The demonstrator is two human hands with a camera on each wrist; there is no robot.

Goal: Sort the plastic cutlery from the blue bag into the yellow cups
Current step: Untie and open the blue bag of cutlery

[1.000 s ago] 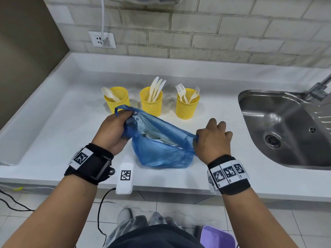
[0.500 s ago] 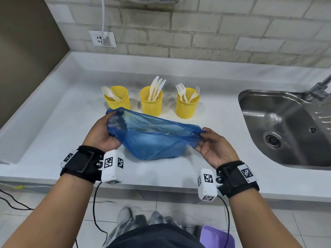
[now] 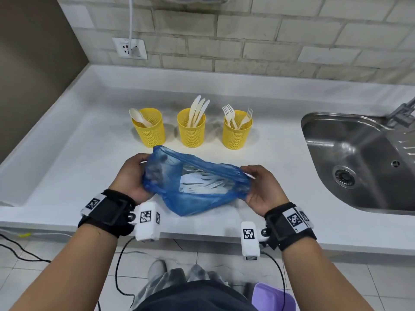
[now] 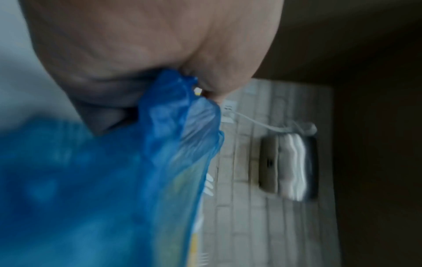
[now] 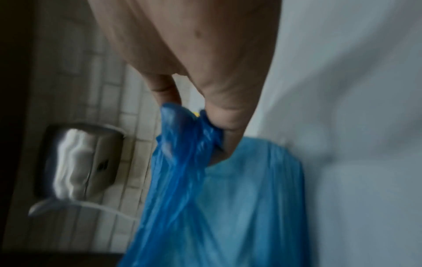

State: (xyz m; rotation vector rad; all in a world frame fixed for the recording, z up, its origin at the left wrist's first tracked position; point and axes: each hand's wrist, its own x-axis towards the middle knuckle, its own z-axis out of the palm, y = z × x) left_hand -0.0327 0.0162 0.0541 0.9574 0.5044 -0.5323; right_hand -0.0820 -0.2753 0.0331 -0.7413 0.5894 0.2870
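Observation:
A blue plastic bag (image 3: 195,200) lies on the white counter (image 3: 74,167), its mouth stretched wide between both hands. White cutlery (image 3: 202,184) shows inside it. My left hand (image 3: 134,178) grips the bag's left rim, and its fingers pinch the blue bag (image 4: 173,101) in the left wrist view. On the other side my right hand (image 3: 258,187) pinches the right rim, seen close on the blue bag (image 5: 182,130). Behind stand three yellow mesh cups: the left cup (image 3: 150,129) holds spoons, the middle cup (image 3: 191,129) knives, the right cup (image 3: 237,131) forks.
A steel sink (image 3: 359,162) with a tap lies to the right of the cups. A wall socket (image 3: 130,48) with a plugged cable sits on the brick wall behind. A steel dispenser (image 5: 77,162) hangs on that wall. A purple tub (image 3: 274,298) stands on the floor below.
Both hands turned palm-inward and pulled the bag's rim apart, so the mouth now gapes and the white cutlery inside shows.

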